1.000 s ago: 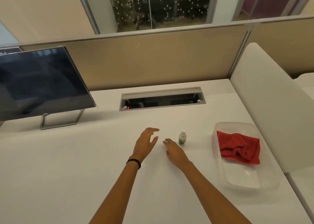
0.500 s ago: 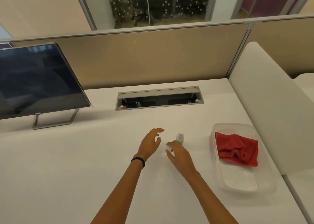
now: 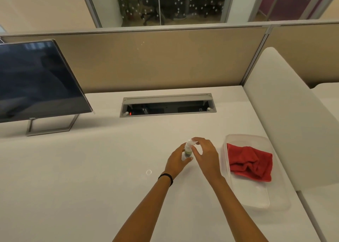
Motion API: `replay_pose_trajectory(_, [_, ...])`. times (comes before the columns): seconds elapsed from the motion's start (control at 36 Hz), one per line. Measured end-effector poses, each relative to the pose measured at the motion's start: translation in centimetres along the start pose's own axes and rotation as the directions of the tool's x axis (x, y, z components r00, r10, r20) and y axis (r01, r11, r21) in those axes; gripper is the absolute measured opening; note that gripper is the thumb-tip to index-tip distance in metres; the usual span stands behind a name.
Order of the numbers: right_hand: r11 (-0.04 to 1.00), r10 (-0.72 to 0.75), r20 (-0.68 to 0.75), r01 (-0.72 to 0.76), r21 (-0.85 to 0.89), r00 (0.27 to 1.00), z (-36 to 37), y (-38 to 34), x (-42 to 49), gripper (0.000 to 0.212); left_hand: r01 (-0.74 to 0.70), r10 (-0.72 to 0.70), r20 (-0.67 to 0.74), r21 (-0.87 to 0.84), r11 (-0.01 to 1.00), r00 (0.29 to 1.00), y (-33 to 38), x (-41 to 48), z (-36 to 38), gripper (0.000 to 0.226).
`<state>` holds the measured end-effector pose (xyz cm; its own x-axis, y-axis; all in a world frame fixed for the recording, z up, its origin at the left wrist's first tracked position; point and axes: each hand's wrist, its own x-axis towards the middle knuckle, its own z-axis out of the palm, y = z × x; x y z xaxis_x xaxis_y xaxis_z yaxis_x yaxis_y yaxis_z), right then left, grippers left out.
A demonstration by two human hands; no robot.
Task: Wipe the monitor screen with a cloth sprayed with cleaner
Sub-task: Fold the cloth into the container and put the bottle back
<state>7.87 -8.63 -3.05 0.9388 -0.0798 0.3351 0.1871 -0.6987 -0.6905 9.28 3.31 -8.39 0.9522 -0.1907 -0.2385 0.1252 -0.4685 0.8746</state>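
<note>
A small cleaner bottle (image 3: 187, 150) with a clear cap and a green label is held just above the white desk (image 3: 91, 168). My left hand (image 3: 178, 159) grips its body from the left. My right hand (image 3: 205, 155) pinches the cap at the top with its fingertips. A crumpled red cloth (image 3: 249, 162) lies in a clear plastic tray (image 3: 275, 203) to the right of my hands. The dark monitor (image 3: 36, 80) stands on a metal frame foot at the far left, tilted back, its screen off.
An open cable hatch (image 3: 167, 105) is sunk into the desk behind my hands. A beige partition (image 3: 165, 62) runs along the back edge. A white padded divider (image 3: 286, 113) rises on the right, close to the tray.
Both hands closed in on the bottle, which stood alone on the desk before. My left hand now grips its body and my right hand pinches its cap.
</note>
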Motion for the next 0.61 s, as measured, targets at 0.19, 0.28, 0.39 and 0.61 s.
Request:
replay_pose_trajectory(0.19, [0.999, 0.049, 0.15, -0.05, -0.001, 0.988, 0.4, 0.6, 0.9, 0.025, -0.011, 0.009, -0.041, -0.043, 0.999, 0.999, -0.4, 0.3, 0.6, 0.025])
replay_pose_trajectory(0.28, [0.996, 0.081, 0.191, -0.088, 0.028, 0.978, 0.4, 0.7, 1.0, 0.026, -0.037, 0.035, -0.037, -0.046, 0.998, 0.999, -0.3, 0.3, 0.4, 0.023])
replay_pose_trajectory(0.39, [0.996, 0.089, 0.182, -0.093, 0.014, 0.979, 0.0, 1.0, 1.2, 0.029, -0.081, 0.08, -0.007, -0.023, 0.996, 0.997, -0.1, 0.1, 0.0, 0.026])
replay_pose_trajectory(0.61, [0.994, 0.076, 0.264, -0.093, 0.053, 0.961, -0.8, 1.6, 0.9, 0.061, -0.164, 0.167, 0.08, -0.046, 0.985, 0.983, 1.4, 0.2, -1.9, 0.029])
